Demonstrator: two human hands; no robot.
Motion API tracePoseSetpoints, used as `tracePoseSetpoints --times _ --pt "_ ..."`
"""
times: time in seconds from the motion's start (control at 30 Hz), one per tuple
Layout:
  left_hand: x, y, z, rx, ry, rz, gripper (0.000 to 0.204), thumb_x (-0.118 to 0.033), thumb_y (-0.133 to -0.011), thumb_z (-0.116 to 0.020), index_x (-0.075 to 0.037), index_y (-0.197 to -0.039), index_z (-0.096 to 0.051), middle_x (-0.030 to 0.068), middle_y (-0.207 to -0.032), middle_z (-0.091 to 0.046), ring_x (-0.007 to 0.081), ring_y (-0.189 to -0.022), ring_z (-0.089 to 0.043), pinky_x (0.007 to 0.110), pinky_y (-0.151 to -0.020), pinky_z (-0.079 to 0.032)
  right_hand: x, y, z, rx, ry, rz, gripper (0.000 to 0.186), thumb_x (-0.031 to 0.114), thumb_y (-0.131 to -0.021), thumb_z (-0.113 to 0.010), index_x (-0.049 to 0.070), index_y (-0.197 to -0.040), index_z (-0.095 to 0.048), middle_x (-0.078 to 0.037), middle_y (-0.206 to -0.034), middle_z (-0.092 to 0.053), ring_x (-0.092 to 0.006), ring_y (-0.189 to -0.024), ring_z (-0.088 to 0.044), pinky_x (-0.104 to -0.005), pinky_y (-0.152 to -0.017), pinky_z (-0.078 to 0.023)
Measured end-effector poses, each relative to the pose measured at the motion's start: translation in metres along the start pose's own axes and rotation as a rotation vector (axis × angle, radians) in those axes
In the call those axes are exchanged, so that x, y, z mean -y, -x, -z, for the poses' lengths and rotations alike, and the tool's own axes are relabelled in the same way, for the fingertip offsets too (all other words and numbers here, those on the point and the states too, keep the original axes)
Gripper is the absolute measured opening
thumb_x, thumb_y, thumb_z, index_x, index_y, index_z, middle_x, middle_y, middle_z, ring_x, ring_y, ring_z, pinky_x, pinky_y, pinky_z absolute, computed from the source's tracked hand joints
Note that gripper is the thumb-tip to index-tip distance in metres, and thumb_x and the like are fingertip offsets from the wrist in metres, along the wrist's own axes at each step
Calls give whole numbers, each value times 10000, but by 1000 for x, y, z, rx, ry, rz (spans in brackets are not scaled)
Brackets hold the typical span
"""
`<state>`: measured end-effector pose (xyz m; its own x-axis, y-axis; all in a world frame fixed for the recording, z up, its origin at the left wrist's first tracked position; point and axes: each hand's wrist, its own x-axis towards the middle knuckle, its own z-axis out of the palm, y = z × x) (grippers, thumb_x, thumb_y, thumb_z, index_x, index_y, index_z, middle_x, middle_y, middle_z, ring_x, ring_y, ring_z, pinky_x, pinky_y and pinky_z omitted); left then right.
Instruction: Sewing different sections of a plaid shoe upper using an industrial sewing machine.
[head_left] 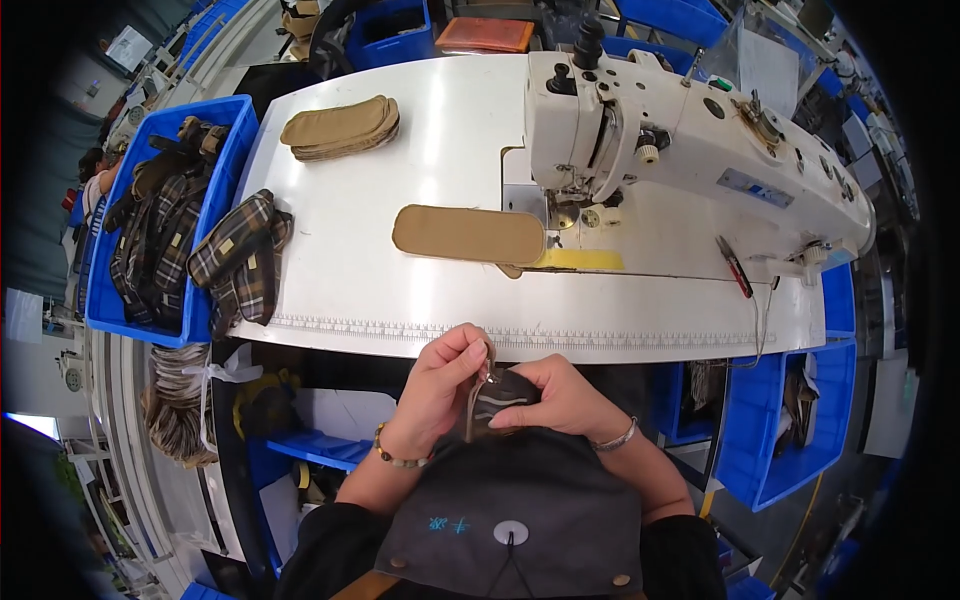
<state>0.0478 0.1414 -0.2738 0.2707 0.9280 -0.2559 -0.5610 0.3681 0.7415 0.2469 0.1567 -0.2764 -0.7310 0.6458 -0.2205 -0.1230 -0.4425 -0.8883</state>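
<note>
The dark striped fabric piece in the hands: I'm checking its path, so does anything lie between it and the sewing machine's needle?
Yes. The tan oval fabric panel lies flat on the white table, directly left of the needle area.

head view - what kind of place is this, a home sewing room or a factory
Most likely a garment or bag sewing workshop: an industrial sewing machine on a white table, blue bins of plaid pieces, and stacked tan fabric pieces.

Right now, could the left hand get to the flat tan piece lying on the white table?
Probably yes. The left hand is busy pinching the small dark fabric piece with the right hand, but nothing lies between it and the tan piece on the table.
</note>
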Motion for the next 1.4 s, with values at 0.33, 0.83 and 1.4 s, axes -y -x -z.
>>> tracePoseSetpoints --times 0.33,0.83,1.4 --pt "4 5 13 81 -218 103 218 -66 -868 -788 -39 -1018 -632 -22 -912 -640 45 -858 -579 215 -787 -483 -2 6 -4 -283 52 115 233 107 -795 -857 1 -918 -691 11 -845 -691 -42 -784 -610 -221 -719 -512" --pt "15 14 -7 -22 -26 175 212 -39 -869 -774 6 -1068 -715 56 -951 -739 107 -831 -683 259 -749 -558 -15 1 4 -307 -265 125 172 175 -979 -674 63 -848 -672 80 -799 -596 -15 -734 -481 -192 -675 -389" --pt "20 5 2 73 -4 234 208 -76 -878 -772 19 -1055 -720 51 -945 -725 102 -838 -664 250 -738 -539 -13 0 0 -362 -354 79 168 173 -1017 -608 66 -889 -633 59 -824 -597 -20 -746 -502 -189 -677 -406"
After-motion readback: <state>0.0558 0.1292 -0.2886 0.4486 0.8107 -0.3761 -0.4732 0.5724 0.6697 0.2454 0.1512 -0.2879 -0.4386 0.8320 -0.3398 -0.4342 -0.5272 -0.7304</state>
